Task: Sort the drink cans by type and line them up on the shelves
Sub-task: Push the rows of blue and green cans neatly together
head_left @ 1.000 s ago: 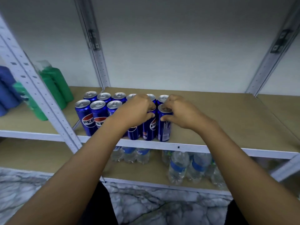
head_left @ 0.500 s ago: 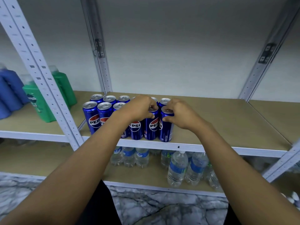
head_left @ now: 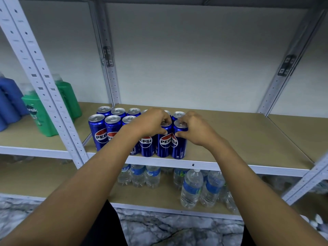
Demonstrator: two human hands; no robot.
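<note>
So the Pepsi cans (head_left: 140,132) are all parked on the middle shelf (head_left: 239,139), which is a tan, matte fibreboard-looking panel with a white metal lip along the front. They're slim, tall cylinders, glossy blue, with silver pull-tab lids and the red-white-blue globe logo facing out. Two rows, front and back, packed touching each other at the left end of the shelf near the perforated white upright (head_left: 46,96).

The left hand (head_left: 150,122) is curled over the top of the second can from the right (head_left: 164,141) in the front row, thumb on the can's side and fingers wrapped over the rim, so it's gripping that one. The right hand (head_left: 193,129) grips the end can (head_left: 179,139) at the right of the front row, fingertips curled onto its lid edge and thumb pressed against the blue wall just under the rim. Those two cans stand upright and touch side by side.

One bay over to the left on the same level there are green Sunsilk bottles (head_left: 40,118), squarish plastic with rounded shoulders, and next to them some blue plastic bottles (head_left: 10,100), smooth and matte.

The lower shelf (head_left: 159,199), same tan board, holds clear water bottles (head_left: 190,189) with blue labels and ribbed, crinkly plastic; one small group sits further back on the left, another nearer the front edge on the right. Below all that the floor (head_left: 177,231) looks like grey marble with dark veins.
</note>
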